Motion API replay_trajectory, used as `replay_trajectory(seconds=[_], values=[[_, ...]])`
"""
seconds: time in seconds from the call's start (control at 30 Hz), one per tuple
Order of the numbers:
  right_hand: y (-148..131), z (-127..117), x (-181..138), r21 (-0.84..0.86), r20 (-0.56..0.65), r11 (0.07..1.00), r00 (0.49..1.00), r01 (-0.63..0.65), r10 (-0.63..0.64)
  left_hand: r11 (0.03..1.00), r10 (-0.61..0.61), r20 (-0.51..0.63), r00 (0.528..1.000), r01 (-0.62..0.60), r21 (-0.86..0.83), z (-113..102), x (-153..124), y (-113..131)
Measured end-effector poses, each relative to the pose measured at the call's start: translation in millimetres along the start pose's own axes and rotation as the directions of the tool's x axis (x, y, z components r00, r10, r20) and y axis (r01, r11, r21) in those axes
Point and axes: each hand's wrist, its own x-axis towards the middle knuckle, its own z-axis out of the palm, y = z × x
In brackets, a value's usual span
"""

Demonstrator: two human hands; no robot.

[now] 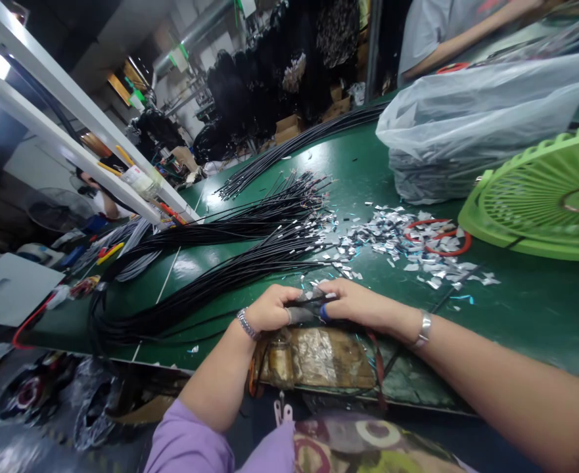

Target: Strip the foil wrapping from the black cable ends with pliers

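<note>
My left hand (268, 307) and my right hand (357, 303) meet at the near edge of the green table (526, 309). Both are closed in a pinch on the end of a black cable (307, 303). The fingertips wear grey and blue covers. Each wrist has a metal bracelet. Just beyond the hands lies a thick bundle of black cables (210, 276) running left, its stripped ends pointing right. A tape-covered brown pad (319, 358) sits under my hands at the table edge.
Silver foil scraps (402, 240) litter the table around a red ring (440, 236). A green fan grille (545, 197) and a filled plastic bag (476, 118) stand right. More cables (299, 141) lie farther back. Another person's arm (466, 36) shows top right.
</note>
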Motion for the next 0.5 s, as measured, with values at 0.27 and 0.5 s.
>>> replay_trajectory(seconds=[0.27, 0.5], values=[[-1, -6, -3, 0.044, -0.142, 0.999, 0.99, -0.007, 0.014, 0.975, 0.217, -0.208, 0.954, -0.203, 0.091, -8, -33, 29], [-4, -3, -13, -0.447, -0.066, 0.863, 0.954, 0.233, -0.292, 0.953, 0.294, -0.373, 0.88, -0.241, 0.182, 8, -152, 48]])
